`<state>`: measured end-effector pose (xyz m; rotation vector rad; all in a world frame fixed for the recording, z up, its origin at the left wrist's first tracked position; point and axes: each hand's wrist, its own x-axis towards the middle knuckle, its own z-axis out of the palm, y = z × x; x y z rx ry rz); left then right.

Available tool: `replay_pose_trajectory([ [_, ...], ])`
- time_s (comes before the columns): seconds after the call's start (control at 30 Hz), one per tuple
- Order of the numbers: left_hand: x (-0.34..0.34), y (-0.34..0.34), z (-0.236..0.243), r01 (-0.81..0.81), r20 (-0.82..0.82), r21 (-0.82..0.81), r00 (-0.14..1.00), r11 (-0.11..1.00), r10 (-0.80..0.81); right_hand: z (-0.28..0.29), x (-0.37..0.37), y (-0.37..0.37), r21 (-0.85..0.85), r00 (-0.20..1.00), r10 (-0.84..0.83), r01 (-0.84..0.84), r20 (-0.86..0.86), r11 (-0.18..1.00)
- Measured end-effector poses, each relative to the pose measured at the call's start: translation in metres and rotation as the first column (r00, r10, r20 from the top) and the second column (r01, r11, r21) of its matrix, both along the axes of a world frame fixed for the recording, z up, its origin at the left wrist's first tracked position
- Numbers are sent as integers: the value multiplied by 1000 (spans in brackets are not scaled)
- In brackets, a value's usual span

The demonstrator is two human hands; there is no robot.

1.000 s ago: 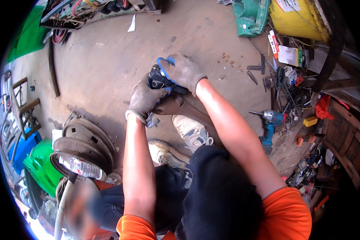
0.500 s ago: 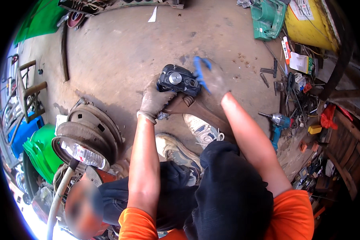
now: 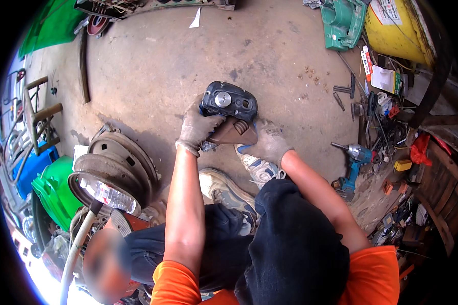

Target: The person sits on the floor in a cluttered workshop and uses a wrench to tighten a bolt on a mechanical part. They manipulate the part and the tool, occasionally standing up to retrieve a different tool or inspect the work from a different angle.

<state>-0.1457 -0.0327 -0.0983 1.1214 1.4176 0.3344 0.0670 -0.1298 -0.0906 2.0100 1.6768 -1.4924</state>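
A black housing (image 3: 232,108) with a round silver metal disc on its upper face is held above the floor. My left hand (image 3: 197,127), in a grey work glove with blue at the fingers, closes round the housing's left side. Just below the housing sits a brown metal piece (image 3: 228,133) with a dark coil spring (image 3: 240,126) on it. My right hand (image 3: 266,141), gloved alike, is closed round the right part of this brown piece, its thumb toward me. That hand hides the piece's right end. How the housing and brown piece join cannot be made out.
Two rusty wheel rims (image 3: 112,170) stand at the left, with a plastic bottle (image 3: 108,195) on them. A blue cordless power tool (image 3: 353,165) lies at the right, near loose tools and scrap. My shoes (image 3: 226,190) are just below the work. A green plastic case (image 3: 342,25) lies far right.
My right hand, blurred and open beside the housing's right side before, has come down toward me and closed on the brown metal piece. My left hand keeps its hold on the housing.
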Motion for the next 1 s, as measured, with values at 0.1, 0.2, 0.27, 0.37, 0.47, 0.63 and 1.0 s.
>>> replay_pose_trajectory([
  [0.1,2,-2,4,30,-44,4,999,1000,-29,-7,-4,-9,66,999,-51,51,-1,997],
  [0.2,8,5,6,21,-16,39,1000,999,-21,-9,-3,-5,120,992,-122,126,-37,985],
  [0.27,18,5,10,10,33,77,999,997,-12,-4,0,-7,131,976,-207,215,-68,968],
  [0.37,32,21,9,12,178,58,984,998,-23,-19,8,-8,113,951,-297,305,-85,946],
  [0.47,41,34,9,133,68,226,986,965,-152,5,17,6,76,918,-379,389,-119,918],
  [0.63,52,38,14,89,234,124,965,988,-116,1,28,-1,136,883,-443,463,-156,876],
  [1.0,52,34,28,137,199,11,970,991,-136,-4,29,-9,135,896,-432,442,-98,887],
])
